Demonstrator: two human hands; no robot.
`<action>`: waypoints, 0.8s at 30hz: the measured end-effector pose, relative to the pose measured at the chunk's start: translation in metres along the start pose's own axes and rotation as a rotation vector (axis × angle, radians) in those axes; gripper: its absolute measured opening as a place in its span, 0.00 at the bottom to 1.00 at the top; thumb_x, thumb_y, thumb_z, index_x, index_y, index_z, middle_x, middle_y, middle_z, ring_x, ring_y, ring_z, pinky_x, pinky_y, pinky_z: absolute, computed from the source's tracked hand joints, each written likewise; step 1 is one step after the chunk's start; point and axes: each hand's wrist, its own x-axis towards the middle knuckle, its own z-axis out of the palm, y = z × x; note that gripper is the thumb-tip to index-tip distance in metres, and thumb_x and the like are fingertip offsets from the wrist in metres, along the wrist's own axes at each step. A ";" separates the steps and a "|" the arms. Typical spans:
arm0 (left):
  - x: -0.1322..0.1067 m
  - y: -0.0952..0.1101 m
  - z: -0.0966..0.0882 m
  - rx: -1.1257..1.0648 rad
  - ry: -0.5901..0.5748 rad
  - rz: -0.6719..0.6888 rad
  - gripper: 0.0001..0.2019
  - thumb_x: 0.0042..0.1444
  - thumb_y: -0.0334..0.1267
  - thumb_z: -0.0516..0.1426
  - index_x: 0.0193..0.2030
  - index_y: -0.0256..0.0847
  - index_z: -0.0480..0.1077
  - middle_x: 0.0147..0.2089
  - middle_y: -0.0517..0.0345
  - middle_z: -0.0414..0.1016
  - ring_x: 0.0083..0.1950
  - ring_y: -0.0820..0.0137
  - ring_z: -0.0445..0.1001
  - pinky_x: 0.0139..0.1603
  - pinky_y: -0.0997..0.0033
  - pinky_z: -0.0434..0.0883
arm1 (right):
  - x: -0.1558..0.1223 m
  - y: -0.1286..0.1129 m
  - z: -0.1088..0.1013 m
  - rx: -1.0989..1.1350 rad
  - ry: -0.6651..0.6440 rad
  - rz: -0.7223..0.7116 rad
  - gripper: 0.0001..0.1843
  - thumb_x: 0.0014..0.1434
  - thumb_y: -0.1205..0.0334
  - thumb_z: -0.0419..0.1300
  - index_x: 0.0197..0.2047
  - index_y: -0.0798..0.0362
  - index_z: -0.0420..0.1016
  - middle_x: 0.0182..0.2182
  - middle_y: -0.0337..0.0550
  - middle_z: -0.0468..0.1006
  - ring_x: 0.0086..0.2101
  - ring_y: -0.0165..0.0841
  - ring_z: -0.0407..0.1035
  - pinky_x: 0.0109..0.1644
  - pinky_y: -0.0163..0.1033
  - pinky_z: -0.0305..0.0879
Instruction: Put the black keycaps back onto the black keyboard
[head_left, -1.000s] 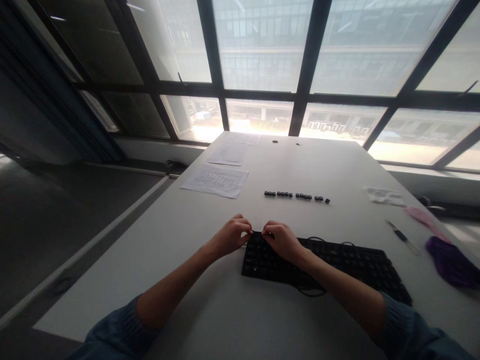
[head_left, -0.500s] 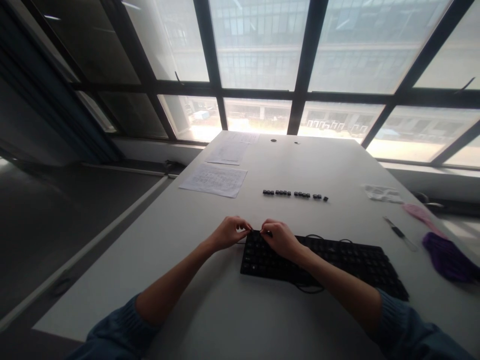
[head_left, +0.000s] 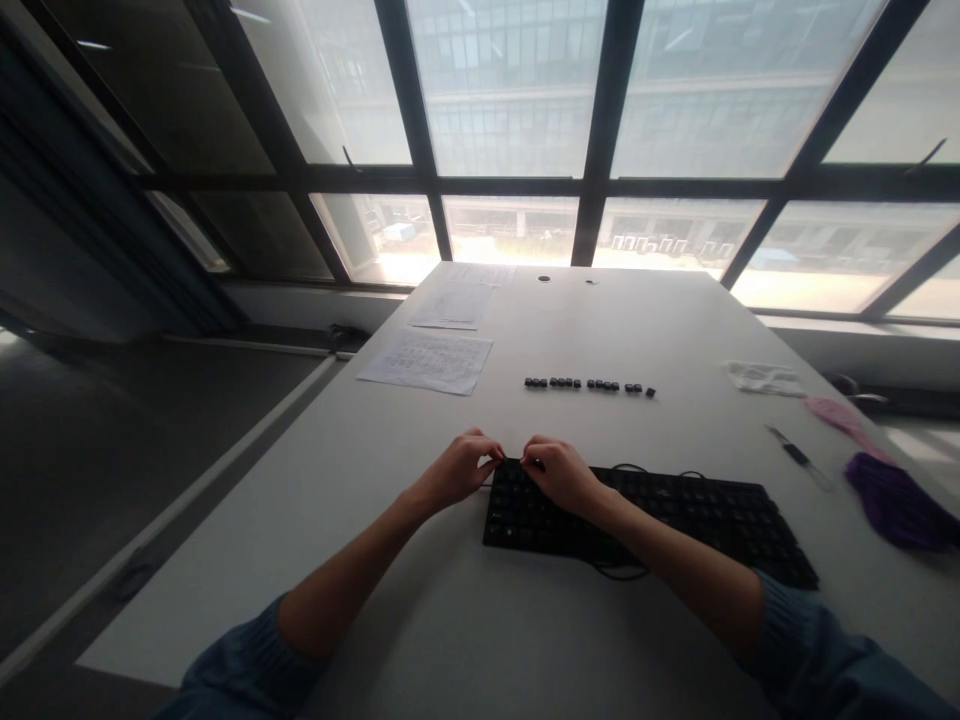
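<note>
A black computer keyboard (head_left: 697,508) lies slightly askew on the white table (head_left: 420,620), its cable showing in loops at the back and front edges. At its far left corner, my left hand (head_left: 466,468) is closed with thumb and fingertips pinched together. My right hand (head_left: 556,472) is just to the right, over the top row of keys, its fingers also pinched. Whatever sits between the fingertips is too small to make out. My right forearm covers part of the keys. Beyond the keyboard, several loose black keycaps (head_left: 565,384) stand in a row, in small groups.
Printed sheets of paper (head_left: 429,362) lie at the left. On the right are a white cloth (head_left: 765,378), a pen-like tool with a dark grip (head_left: 796,454), a pink item (head_left: 840,420) and a purple cloth (head_left: 896,502). Large windows (head_left: 517,90) rise behind the table.
The view has shifted slightly. Both hands stay pinched at the keyboard's far left corner, with only tiny finger movement. The keycap row looks the same.
</note>
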 end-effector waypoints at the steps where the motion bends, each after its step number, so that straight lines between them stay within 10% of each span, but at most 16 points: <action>1: -0.001 0.003 0.000 0.040 -0.018 0.038 0.07 0.59 0.27 0.58 0.34 0.39 0.77 0.37 0.54 0.81 0.44 0.66 0.73 0.47 0.68 0.71 | 0.000 0.000 0.000 -0.006 -0.003 -0.001 0.08 0.60 0.74 0.59 0.31 0.54 0.77 0.34 0.43 0.79 0.36 0.33 0.73 0.43 0.34 0.65; 24: -0.009 0.009 0.006 0.296 -0.059 0.156 0.20 0.55 0.15 0.51 0.39 0.40 0.78 0.47 0.53 0.78 0.51 0.62 0.70 0.54 0.61 0.72 | -0.008 -0.012 -0.010 -0.219 -0.103 -0.066 0.08 0.64 0.65 0.59 0.34 0.54 0.78 0.38 0.48 0.78 0.42 0.37 0.69 0.48 0.41 0.64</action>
